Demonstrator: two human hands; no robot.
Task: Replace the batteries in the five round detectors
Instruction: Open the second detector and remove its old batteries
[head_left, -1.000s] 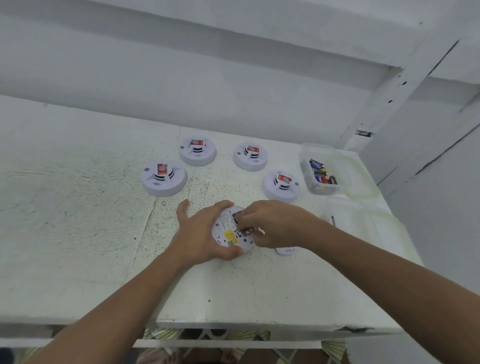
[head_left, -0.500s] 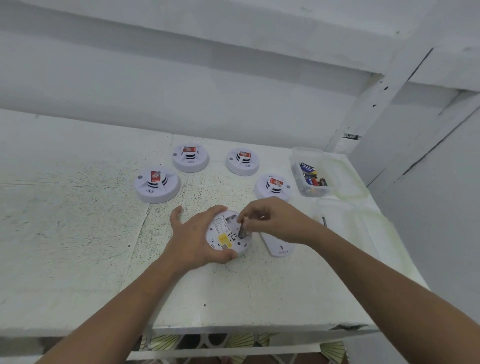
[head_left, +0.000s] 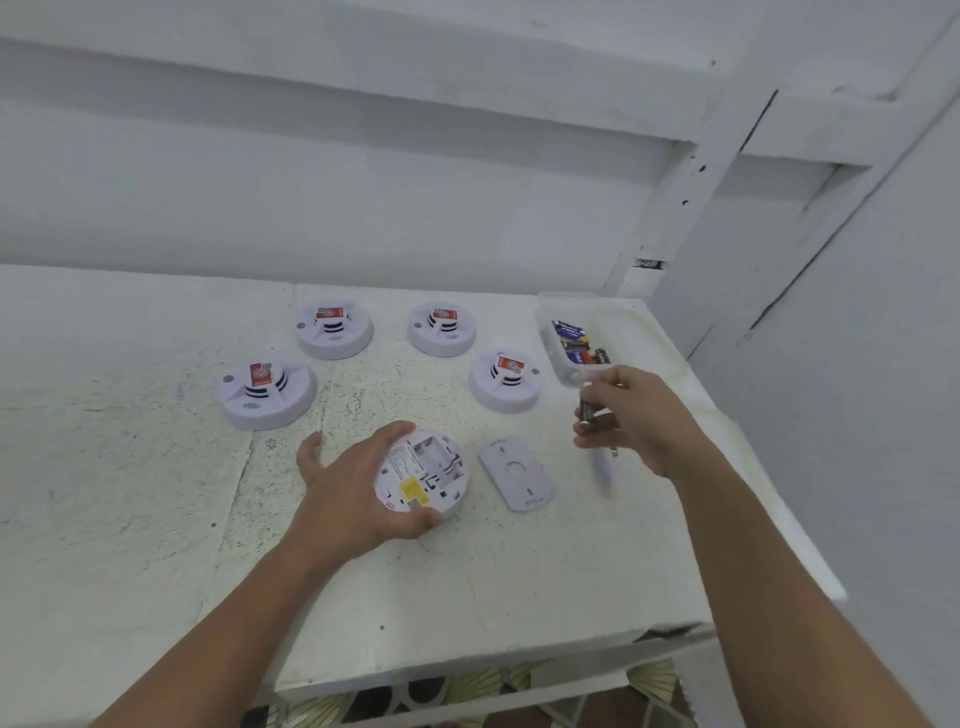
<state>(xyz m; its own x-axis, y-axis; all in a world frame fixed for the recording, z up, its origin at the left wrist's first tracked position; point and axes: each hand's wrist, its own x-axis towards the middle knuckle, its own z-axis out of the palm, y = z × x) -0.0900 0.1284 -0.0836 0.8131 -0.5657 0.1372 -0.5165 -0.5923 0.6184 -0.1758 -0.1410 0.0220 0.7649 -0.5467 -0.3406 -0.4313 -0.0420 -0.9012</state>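
Left hand: the left hand (head_left: 353, 488) is lying in the lower middle of the frame, thumb and fingers curling round the rim of the upturned detector (head_left: 423, 475) and holding it flat on the table (head_left: 130, 493); its forearm is coming in from the lower left corner.
Right hand: the right hand (head_left: 639, 421) is hovering right of centre, fingers curled and pinching a dark battery (head_left: 587, 410) that is standing nearly upright; I cannot tell whether a second one is in the grip. Its forearm is running in from the lower right corner.
Upturned detector: it is lying back-up at the centre, its battery bay and a yellow sticker showing.
Cover plate: the cover plate (head_left: 517, 480) is lying flat just right of that detector, apart from it, between the two hands.
Four other detectors: the four other detectors (head_left: 267, 389) are sitting face-up in an arc above the hands, each apart from its neighbour; the rightmost detector (head_left: 506, 379) is sitting near the right hand, to its left.
Clear box: the clear box (head_left: 545, 317) is sitting at the table's far right corner, holding spare batteries (head_left: 576, 345), just above the right hand.
Edges: the table's front edge is running under both forearms; its right edge is slanting down just beyond the right hand; a white wall is closing the far side.
Open room: a broad stretch of speckled tabletop is lying left of the left hand, and a narrower strip is lying between the upturned detector and the front edge.
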